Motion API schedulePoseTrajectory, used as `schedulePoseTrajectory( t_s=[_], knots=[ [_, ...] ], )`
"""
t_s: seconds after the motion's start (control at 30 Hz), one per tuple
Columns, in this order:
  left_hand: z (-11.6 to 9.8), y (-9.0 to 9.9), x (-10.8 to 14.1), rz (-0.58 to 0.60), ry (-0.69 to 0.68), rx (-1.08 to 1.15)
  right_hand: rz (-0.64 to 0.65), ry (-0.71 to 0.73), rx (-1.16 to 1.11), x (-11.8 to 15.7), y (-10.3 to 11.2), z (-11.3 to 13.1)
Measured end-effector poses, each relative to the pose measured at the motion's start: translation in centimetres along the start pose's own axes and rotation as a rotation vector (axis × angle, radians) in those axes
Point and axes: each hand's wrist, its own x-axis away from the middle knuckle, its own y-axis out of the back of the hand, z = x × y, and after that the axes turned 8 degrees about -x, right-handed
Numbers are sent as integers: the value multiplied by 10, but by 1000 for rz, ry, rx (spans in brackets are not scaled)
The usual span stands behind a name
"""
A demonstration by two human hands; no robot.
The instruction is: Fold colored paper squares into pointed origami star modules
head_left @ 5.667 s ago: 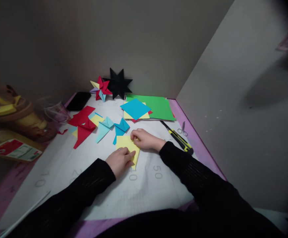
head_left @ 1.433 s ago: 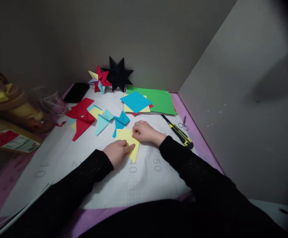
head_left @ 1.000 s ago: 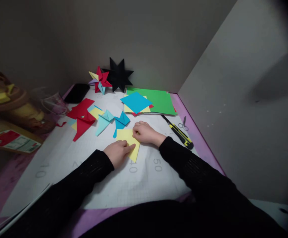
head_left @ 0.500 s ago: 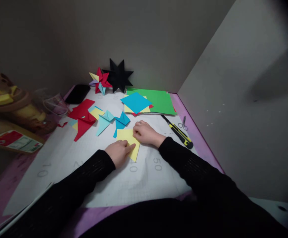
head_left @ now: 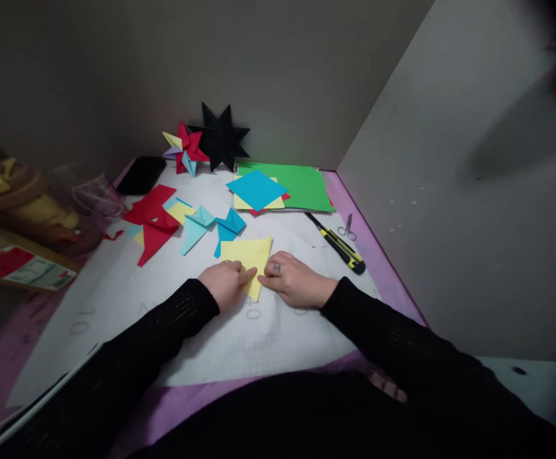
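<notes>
A yellow sheet of origami paper (head_left: 245,250) lies on the white sheet in front of me, its lower end tapering to a point. My left hand (head_left: 221,285) rests on its lower left side, fingers curled and the index finger pressing down on the paper. At the right edge, my right hand (head_left: 297,280), with a ring on it, has its fingers bunched together and its tips on the paper. Just beyond are a folded blue piece (head_left: 231,225), a folded light blue piece (head_left: 197,226) and a folded red piece (head_left: 158,236).
A yellow-black cutter knife (head_left: 340,247) and small scissors (head_left: 348,228) lie to the right. Blue square paper (head_left: 257,189) tops other sheets on a green sheet (head_left: 307,185). Behind stand a black paper star (head_left: 223,139) and a multicoloured star (head_left: 187,149). A phone (head_left: 141,175) lies back left.
My right hand has slid down along the paper's right edge, toward me, uncovering its upper right corner. My left hand still presses on the paper. The whole view has shifted slightly.
</notes>
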Motion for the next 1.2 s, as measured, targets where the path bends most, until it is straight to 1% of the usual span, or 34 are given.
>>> schedulePoseTrajectory(
  t_s=[0.23,0.4,0.47,0.53,0.6,0.63,0.8,0.9,1.03,1.13,1.2],
  knots=[
    [1,-2,-1,-17,-18,30,30,65,-196,4,-5,19],
    [2,-1,1,-7,-6,51,58,91,-366,7,-7,19],
    [2,-2,1,-21,-2,65,16,81,-456,9,-7,16],
    [2,-3,2,-32,-4,72,-89,14,-485,10,-6,11],
    [2,-4,2,-40,-10,67,-177,-74,-420,10,-5,8],
    [2,-4,2,-39,-13,61,-187,-106,-364,10,-4,6],
    [3,-5,2,-25,-16,31,-91,-265,-111,5,-1,-1],
    [4,-6,1,-36,-18,45,-91,-379,-51,2,2,-12],
    [4,-6,2,-38,-15,47,-100,-514,-3,-4,6,-36],
    [4,-5,2,-39,-24,49,-119,-557,35,-6,6,-51],
    [4,-5,3,-45,-25,40,-155,-571,59,-5,4,-55]
  ],
)
